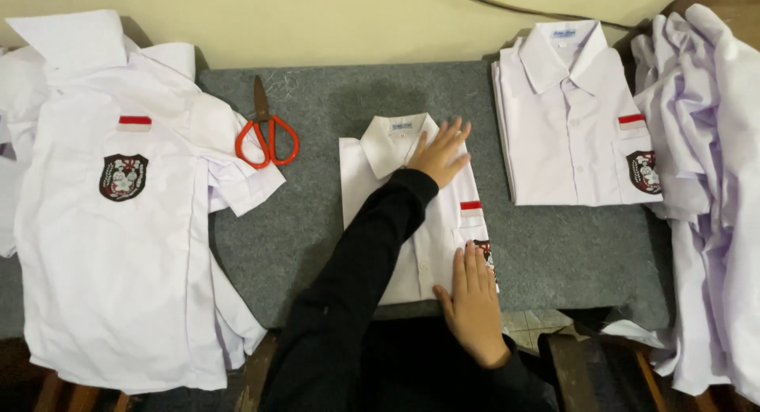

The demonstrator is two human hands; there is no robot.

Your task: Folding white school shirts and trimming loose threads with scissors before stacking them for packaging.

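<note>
A small folded white cotton shirt [412,222] with a red-and-white chest strip lies in the middle of the grey felt-covered table [332,222]. The left hand [440,153] presses flat, fingers spread, on its collar; the right hand [473,301] lies flat on the lower hem beside the badge (neither grips anything). The cloth looks light, soft and limp, likely to unfold if lifted carelessly, so it seems best supported under both folded edges. Orange-handled scissors [266,135] lie near, apart.

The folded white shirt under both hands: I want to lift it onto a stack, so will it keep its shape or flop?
The folded white shirt probably flops: thin cloth. The left hand and right hand press it flat, so folds may spring open. It likely drags on the grey felt mat.
</note>
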